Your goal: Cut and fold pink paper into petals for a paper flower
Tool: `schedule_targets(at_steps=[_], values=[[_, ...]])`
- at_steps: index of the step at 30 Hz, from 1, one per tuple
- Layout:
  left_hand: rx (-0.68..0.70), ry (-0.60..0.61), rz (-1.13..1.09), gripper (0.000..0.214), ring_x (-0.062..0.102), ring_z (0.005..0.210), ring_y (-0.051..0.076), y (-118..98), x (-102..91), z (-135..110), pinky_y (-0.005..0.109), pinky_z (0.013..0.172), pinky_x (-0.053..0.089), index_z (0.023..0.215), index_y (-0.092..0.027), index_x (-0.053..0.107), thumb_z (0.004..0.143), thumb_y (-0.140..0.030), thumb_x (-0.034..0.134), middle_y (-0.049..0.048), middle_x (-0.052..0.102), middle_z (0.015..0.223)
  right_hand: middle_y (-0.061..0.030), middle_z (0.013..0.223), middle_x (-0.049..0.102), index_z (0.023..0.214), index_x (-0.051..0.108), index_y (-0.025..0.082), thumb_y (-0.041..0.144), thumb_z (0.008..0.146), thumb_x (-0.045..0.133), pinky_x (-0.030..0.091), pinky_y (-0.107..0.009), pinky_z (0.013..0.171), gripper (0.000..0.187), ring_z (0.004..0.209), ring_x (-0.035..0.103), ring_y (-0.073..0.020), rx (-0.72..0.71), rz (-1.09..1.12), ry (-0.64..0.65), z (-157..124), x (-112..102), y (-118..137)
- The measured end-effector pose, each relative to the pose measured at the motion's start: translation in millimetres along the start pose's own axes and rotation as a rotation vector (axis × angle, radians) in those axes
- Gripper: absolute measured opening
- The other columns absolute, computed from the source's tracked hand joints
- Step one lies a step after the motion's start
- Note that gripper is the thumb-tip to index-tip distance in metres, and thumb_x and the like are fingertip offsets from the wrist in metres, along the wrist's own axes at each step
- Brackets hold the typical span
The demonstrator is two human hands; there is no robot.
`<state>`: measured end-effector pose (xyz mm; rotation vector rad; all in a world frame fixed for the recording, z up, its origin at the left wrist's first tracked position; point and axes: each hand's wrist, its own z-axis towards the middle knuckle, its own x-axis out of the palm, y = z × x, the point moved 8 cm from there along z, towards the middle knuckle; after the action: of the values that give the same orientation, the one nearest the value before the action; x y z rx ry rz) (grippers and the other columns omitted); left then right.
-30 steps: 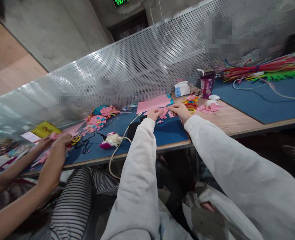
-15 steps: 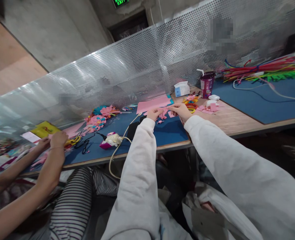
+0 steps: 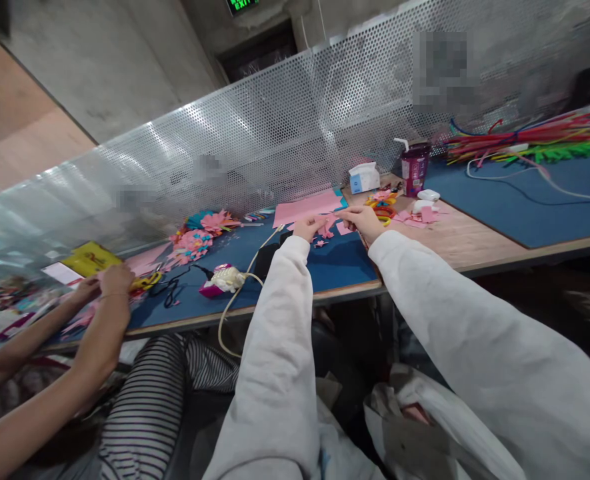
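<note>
Over the blue mat, my left hand (image 3: 309,228) is closed in a pinch on a small piece of pink paper (image 3: 329,219). My right hand (image 3: 363,223) meets it from the other side, thumb and forefinger pressed together at the paper's edge. The fingertips are too small to make out in detail. Beneath the hands lie small pink paper cuttings (image 3: 321,244). Just behind them is a large pink sheet (image 3: 307,207). Scissors with orange and yellow handles (image 3: 383,219) rest beside my right hand, partly hidden by it.
A purple cup with a straw (image 3: 415,170), a tissue pack (image 3: 365,179) and a white earbud case (image 3: 428,195) stand to the right. Leftward are paper flowers (image 3: 191,247), a power strip (image 3: 222,280) with its cable, and a co-worker's hands (image 3: 117,277). A perforated metal screen (image 3: 255,133) runs behind.
My fingers have shifted slightly, and more of the pink paper shows between my hands. Both arms stay in nearly the same place. The co-worker's hands have barely moved.
</note>
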<state>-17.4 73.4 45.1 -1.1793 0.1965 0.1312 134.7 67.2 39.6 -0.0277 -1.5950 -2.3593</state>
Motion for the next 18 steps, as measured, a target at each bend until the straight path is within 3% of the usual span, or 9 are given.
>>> schedule_targets(at_steps=[11, 15, 18], values=[[-0.044, 0.054, -0.033, 0.035, 0.055, 0.048, 0.013, 3.6, 6.7, 0.8, 0.027, 0.056, 0.045, 0.057, -0.015, 0.060, 0.051, -0.046, 0.074, -0.0010, 0.056, 0.045, 0.0017, 0.048, 0.051, 0.062, 0.055, 0.012, 0.040, 0.066, 0.070, 0.025, -0.018, 0.036, 0.032, 0.037, 0.038, -0.0042, 0.051, 0.058, 0.014, -2.8, 1.6, 0.3], [-0.033, 0.021, 0.019, 0.030, 0.049, 0.045, 0.010, 2.2, 2.4, 0.9, 0.024, 0.051, 0.039, 0.058, -0.014, 0.062, 0.055, -0.042, 0.073, -0.0016, 0.057, 0.047, 0.0026, 0.050, 0.051, 0.064, 0.053, 0.014, 0.042, 0.069, 0.070, 0.028, -0.018, 0.034, 0.033, 0.037, 0.039, -0.0047, 0.062, -0.059, 0.056, 0.3, 6.3, -7.5], [-0.033, 0.019, 0.081, 0.029, 0.047, 0.043, 0.009, 2.8, 0.4, 1.1, 0.024, 0.048, 0.036, 0.055, -0.013, 0.062, 0.058, -0.040, 0.071, -0.0008, 0.057, 0.046, 0.0021, 0.048, 0.051, 0.061, 0.051, 0.014, 0.044, 0.072, 0.067, 0.030, -0.018, 0.033, 0.036, 0.037, 0.041, -0.0057, 0.065, -0.217, 0.174, 0.6, 16.0, -15.8]])
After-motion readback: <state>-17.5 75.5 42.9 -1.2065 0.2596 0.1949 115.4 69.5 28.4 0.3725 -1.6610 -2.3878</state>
